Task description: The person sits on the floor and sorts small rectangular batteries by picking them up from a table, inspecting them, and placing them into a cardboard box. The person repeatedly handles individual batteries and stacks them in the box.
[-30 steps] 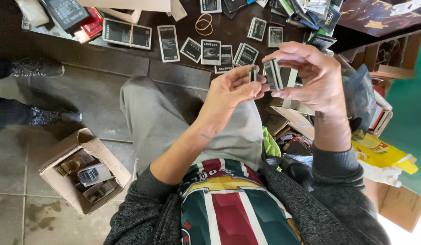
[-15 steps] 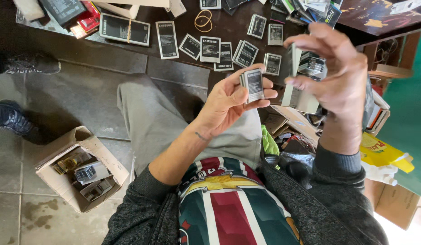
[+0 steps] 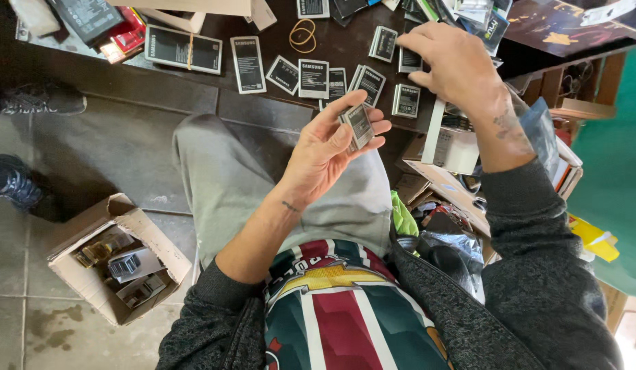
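While the left hand point(image 3: 325, 147) curls half-closed over the person's lap, it pinches a small flat phone battery point(image 3: 360, 125) between thumb and fingertips, gripping it by its narrow edges with the printed face tilted up. The battery looks like a stiff, slim slab with smooth wrapped faces, probably light yet dense for its size; held by the edges it should sit firm, whereas the glossy faces could slip. It is likely best not bent or squeezed hard. Further out, the right hand point(image 3: 455, 58) reaches palm-down to the dark tabletop point(image 3: 263, 31), fingers bent onto a similar battery point(image 3: 409, 60) at the end of a loose row of batteries point(image 3: 314, 77). Two rubber bands point(image 3: 303, 34) lie just behind the row. On the floor to the left sits an open cardboard box point(image 3: 78, 270) of small parts.
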